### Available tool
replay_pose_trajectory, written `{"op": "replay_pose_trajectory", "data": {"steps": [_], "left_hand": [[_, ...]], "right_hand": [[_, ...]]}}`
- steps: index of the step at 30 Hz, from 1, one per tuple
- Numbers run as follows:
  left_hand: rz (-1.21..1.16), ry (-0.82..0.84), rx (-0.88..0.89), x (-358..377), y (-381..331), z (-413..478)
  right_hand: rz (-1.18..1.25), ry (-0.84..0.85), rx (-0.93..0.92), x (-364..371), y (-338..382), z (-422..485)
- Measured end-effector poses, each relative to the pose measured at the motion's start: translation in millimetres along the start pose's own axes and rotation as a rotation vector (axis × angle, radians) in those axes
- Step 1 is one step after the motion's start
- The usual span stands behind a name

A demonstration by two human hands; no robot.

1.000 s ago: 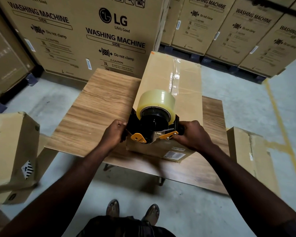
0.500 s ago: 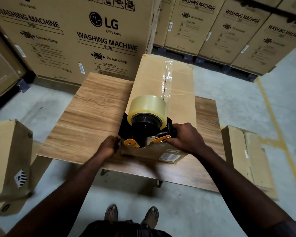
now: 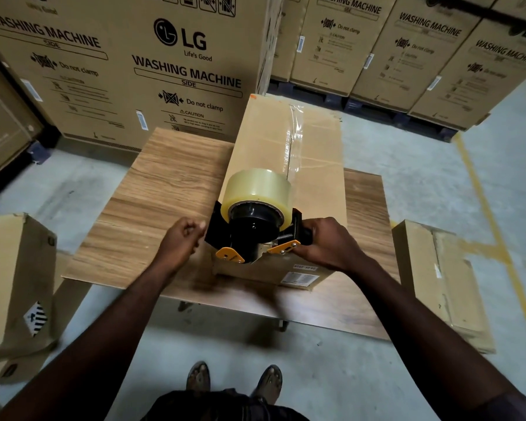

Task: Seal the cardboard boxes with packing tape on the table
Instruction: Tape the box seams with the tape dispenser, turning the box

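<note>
A long cardboard box (image 3: 316,165) lies on the wooden table (image 3: 152,208), with a strip of clear tape (image 3: 292,141) running along its top seam. At the box's near end sits a black and orange tape dispenser (image 3: 255,235) carrying a fat roll of clear tape (image 3: 257,186). My right hand (image 3: 325,241) grips the dispenser's handle on the right side. My left hand (image 3: 181,235) hovers just left of the dispenser, fingers loosely curled, holding nothing and off the box.
Large washing-machine cartons (image 3: 128,65) form a wall behind the table. A cardboard box (image 3: 12,281) stands on the floor at the left and another (image 3: 441,278) at the right. A yellow floor line (image 3: 483,208) runs along the right. My feet (image 3: 234,381) are below the table's near edge.
My left hand has let go of the box's near left corner and lifted away to the left. The right hand keeps its grip on the dispenser at the box's near end.
</note>
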State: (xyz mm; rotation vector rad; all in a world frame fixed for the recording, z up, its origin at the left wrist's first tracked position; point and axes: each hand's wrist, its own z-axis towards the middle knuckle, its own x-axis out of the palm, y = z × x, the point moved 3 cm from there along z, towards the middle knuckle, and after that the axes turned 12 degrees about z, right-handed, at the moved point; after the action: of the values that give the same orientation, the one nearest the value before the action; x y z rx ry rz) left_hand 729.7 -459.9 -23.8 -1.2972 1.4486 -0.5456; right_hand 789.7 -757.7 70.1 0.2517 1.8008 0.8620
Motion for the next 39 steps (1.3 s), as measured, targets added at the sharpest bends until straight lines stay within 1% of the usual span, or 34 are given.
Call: {"op": "replay_pose_trajectory", "data": {"steps": [2,5,10,13,18,20,21,24,26,28,31,33,36,39], "left_hand": [[-0.082,0.004,0.097,0,-25,-4],[-0.009,-0.004,0.180,8,-40,-14],[0.092,-0.079,0.211,8,-30,-13],[0.120,-0.152,0.241,7,-30,-13],[0.162,-0.190,0.273,9,-31,-13],[0.253,-0.228,0.303,7,-34,-15],[0.326,-0.264,0.347,7,-38,-19],[0.634,-0.327,0.505,18,-58,-34],[0.767,-0.283,0.545,36,-69,-46],[0.794,-0.187,0.592,61,-79,-54],[0.773,-0.099,0.605,87,-87,-56],[0.719,-0.081,0.569,89,-85,-51],[0.617,-0.049,0.597,85,-76,-49],[0.580,-0.038,0.597,84,-73,-47]], "right_hand": [[0.062,0.072,0.037,0,-3,5],[0.083,0.161,0.057,0,-6,10],[0.014,0.119,0.026,1,-6,5],[-0.046,0.088,0.007,-11,-16,-4],[0.009,0.056,0.009,-47,-75,-35],[0.037,0.055,0.012,-51,-94,-43],[0.047,0.055,0.016,-50,-101,-44],[0.056,0.040,-0.004,-43,-112,-39],[0.082,0.040,0.001,-41,-114,-37],[0.115,0.044,0.020,-40,-116,-38],[0.136,0.050,0.001,-39,-117,-40],[0.169,0.040,-0.014,-38,-118,-41],[0.207,0.015,-0.031,-38,-120,-45],[0.181,0.010,-0.024,-43,-127,-53]]}}
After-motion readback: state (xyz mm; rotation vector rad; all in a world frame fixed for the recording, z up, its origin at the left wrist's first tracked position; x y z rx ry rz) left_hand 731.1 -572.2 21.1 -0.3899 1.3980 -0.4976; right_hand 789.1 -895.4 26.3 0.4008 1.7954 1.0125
